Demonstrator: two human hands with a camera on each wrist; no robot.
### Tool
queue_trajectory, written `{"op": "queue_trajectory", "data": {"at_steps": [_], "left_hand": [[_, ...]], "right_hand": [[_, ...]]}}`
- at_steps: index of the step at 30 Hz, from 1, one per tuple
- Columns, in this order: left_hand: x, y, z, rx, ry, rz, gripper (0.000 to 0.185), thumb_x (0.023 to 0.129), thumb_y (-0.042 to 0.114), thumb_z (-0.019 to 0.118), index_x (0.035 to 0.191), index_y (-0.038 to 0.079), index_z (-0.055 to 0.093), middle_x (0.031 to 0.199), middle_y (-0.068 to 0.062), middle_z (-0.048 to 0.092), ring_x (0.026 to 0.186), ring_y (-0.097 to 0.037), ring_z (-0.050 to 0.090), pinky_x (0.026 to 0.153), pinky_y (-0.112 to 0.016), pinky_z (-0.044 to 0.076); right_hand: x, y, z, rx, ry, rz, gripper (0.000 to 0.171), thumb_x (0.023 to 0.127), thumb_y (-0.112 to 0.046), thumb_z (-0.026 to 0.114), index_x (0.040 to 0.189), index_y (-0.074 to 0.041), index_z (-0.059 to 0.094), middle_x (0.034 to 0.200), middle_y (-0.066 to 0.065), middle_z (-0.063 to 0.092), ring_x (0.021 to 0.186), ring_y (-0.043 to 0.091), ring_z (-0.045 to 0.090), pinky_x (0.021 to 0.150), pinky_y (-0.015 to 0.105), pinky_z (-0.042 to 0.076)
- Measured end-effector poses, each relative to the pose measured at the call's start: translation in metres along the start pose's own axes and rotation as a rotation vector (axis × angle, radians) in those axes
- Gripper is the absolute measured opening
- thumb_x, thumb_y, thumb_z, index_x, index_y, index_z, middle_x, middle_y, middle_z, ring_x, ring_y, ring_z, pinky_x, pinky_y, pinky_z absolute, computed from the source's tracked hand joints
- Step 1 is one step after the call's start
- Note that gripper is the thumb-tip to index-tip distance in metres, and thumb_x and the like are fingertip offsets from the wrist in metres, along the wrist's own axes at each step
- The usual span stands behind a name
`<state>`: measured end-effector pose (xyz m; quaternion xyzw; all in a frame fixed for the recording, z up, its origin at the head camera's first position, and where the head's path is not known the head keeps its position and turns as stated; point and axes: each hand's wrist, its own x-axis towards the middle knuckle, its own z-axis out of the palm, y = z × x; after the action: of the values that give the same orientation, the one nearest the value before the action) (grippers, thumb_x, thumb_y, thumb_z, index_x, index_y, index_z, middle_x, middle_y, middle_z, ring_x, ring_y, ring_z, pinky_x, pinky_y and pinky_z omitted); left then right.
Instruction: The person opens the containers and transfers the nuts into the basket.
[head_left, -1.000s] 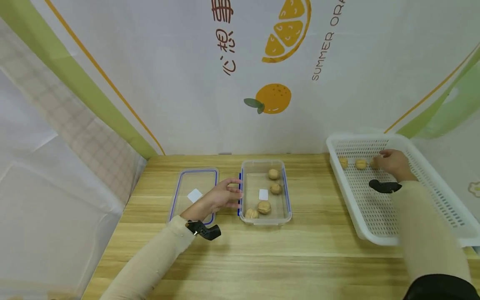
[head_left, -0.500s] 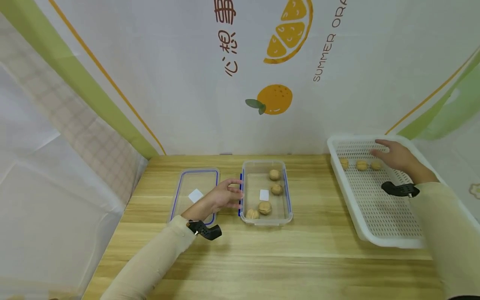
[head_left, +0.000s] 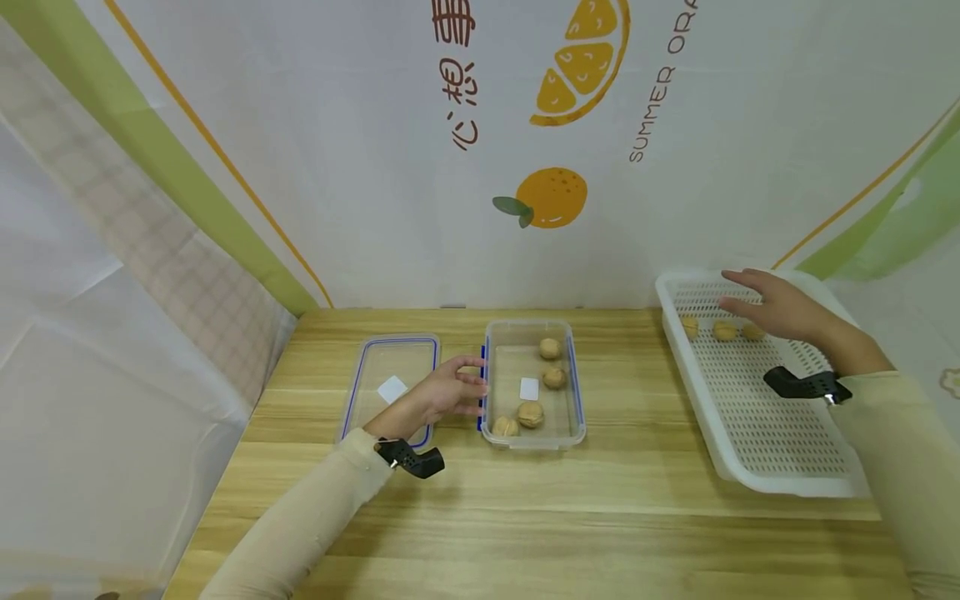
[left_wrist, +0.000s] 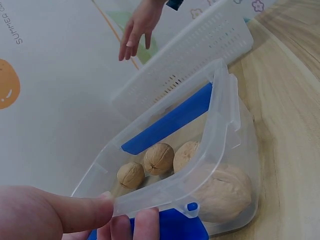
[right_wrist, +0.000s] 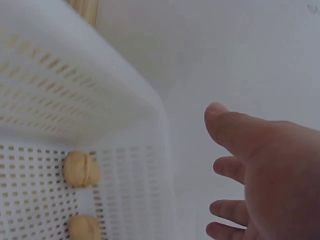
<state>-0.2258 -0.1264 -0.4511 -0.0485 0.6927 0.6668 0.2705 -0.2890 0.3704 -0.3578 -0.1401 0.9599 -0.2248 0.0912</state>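
My left hand rests its fingertips and thumb tip at the left rim of a clear plastic food box, beside its blue latch. Inside the box lie several walnuts, two towards the back and two at the near left. My right hand is raised over the white perforated basket on the right, fingers extended and nothing held. Below it, three walnuts sit in a row along the basket's far end; the hand partly hides the rightmost. Two of them also show in the right wrist view.
A clear lid with a blue seal lies left of the box, partly under my left forearm. Everything stands on a wooden table. Behind it hangs a white cloth printed with oranges.
My right hand was down at the rightmost walnut in the basket; it has let go, risen and spread its fingers, and the walnut stays there. My left hand keeps its place at the box.
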Motion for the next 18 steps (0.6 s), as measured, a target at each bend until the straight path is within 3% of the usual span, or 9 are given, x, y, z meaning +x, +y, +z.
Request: {"op": "queue_trajectory", "data": {"at_steps": [18], "left_hand": [[0.000,0.000,0.000,0.006,-0.003,0.001,0.053,0.098,-0.010,0.058,0.147,0.001,0.041,0.110,-0.013,0.053,0.088,-0.020,0.060,0.073,-0.033,0.065]], "right_hand": [[0.000,-0.070,0.004,0.022,-0.006,-0.186,0.066,0.104,-0.024,0.062,0.155,0.005,0.033,0.158,0.039,0.019,0.144,0.058,0.018,0.110,0.077,0.025]]}}
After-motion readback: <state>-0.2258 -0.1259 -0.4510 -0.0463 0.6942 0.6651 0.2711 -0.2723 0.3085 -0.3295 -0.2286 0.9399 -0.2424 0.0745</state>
